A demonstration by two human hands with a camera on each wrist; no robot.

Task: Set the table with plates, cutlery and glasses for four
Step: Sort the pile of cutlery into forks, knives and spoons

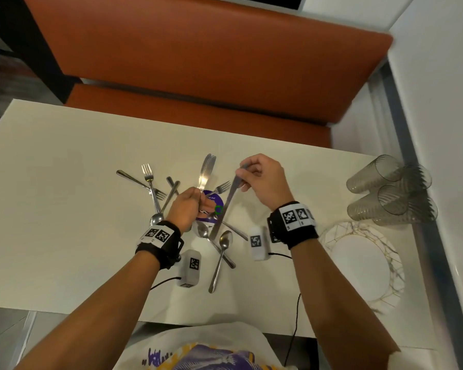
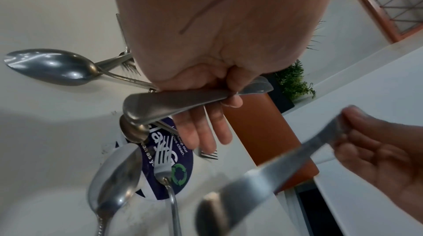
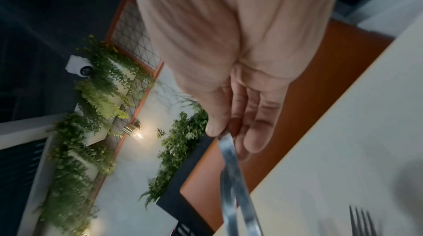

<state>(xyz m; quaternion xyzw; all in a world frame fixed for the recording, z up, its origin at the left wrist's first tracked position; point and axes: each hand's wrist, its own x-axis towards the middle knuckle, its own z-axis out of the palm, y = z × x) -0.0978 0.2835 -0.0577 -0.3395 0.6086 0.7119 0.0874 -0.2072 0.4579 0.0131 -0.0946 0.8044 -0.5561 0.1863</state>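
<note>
Orange bench seating backs the pale worktop, where forks and spoons lie crossed mid-frame. Left hand clenches two serrated knives; right hand pinches a third knife by its blade. Best to align handles before adding it. Plates and tumblers wait at right.

- The knives I'm gripping in my left hand are polished metal, shiny enough to catch the light; the handles look more brushed.
- The knife pinched in my right hand is the same smooth steel.
- The spoons have glossy, mirror-like bowls.
- The table is a smooth matt off-white.
- The cups look like clear ribbed plastic.
- The plates are white and a bit glossy.
- The bench is smooth orange leather-like padding.
- My wrist straps are black cloth.
</note>
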